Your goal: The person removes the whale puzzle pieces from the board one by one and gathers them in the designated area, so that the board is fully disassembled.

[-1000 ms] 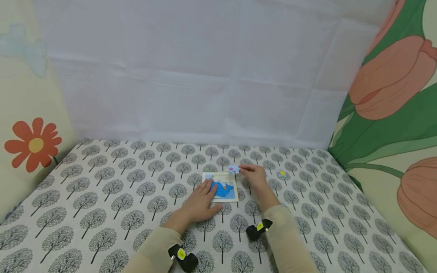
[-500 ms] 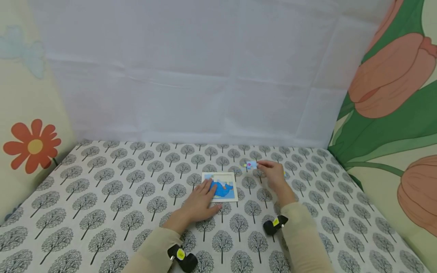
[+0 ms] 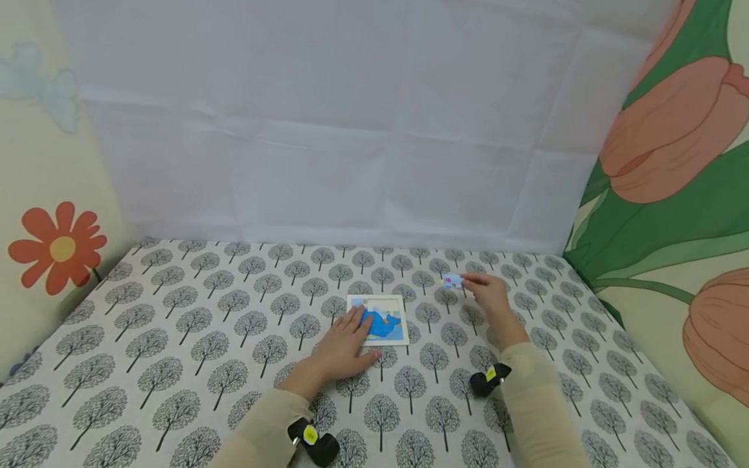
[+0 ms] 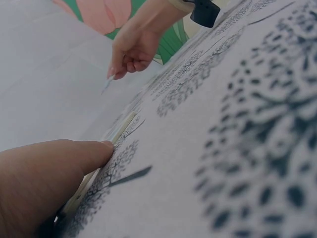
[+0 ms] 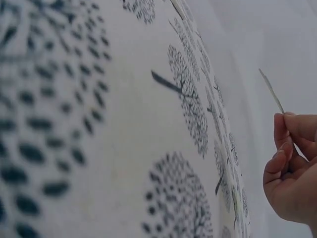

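A small jigsaw puzzle board [image 3: 386, 328] with a white rim lies on the table and shows a blue whale picture; its upper part is pale and bare. My left hand [image 3: 344, 346] rests flat over the board's left side, and its thumb [image 4: 91, 156] lies by the near edge in the left wrist view. Off to the right and raised above the cloth, my right hand [image 3: 493, 298] pinches a thin puzzle piece [image 3: 452, 281], light blue with a pink mark. Edge-on, the puzzle piece [image 5: 271, 89] sticks up from thumb and fingertips in the right wrist view.
A white cloth [image 3: 234, 390] printed with black trees covers the table. Behind it hangs a white sheet [image 3: 351, 130]. Walls with a red flower [image 3: 61, 248] and pink tulips [image 3: 661, 130] flank both sides.
My right hand has moved rightward from the board's top right corner, carrying the puzzle piece. The yellow-marked piece on the cloth is now hidden behind that hand. My left hand has stayed put.
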Demonstrator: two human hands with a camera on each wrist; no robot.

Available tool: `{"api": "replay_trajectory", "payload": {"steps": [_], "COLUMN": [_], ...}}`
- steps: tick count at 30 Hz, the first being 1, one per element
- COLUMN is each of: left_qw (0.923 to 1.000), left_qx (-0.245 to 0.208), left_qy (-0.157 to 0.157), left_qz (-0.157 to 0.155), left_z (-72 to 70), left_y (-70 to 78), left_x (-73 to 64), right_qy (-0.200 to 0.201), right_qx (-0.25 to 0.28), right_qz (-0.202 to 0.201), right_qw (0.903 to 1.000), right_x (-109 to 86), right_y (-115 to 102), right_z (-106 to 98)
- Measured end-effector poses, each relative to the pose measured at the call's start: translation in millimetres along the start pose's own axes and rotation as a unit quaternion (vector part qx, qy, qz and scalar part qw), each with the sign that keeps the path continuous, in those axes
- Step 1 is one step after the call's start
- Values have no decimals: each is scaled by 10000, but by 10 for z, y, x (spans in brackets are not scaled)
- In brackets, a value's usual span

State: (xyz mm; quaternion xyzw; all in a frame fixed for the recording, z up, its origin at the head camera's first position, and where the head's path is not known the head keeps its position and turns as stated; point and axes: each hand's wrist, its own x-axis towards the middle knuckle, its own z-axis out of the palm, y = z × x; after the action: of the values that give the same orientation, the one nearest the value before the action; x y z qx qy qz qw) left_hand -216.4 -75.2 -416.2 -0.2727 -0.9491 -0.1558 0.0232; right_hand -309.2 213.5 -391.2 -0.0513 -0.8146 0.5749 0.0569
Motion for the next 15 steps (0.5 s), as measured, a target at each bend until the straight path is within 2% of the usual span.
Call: {"api": "replay_trajectory", "payload": {"steps": [9, 15], "left_qw": [10000, 10000], "left_qx": [-45, -63], "left_qy": [3, 0], "left_qz": [-35, -48], "left_z": [-2, 5], "left_y": [6, 0], "left_x": [7, 2], "right_qy": [271, 251], "right_qx": [-33, -272], "right_qz": [413, 341], "right_qw": [9988, 9987], "right_x": [55, 50], "right_y": [32, 68], "right_z": [-78, -88]}}
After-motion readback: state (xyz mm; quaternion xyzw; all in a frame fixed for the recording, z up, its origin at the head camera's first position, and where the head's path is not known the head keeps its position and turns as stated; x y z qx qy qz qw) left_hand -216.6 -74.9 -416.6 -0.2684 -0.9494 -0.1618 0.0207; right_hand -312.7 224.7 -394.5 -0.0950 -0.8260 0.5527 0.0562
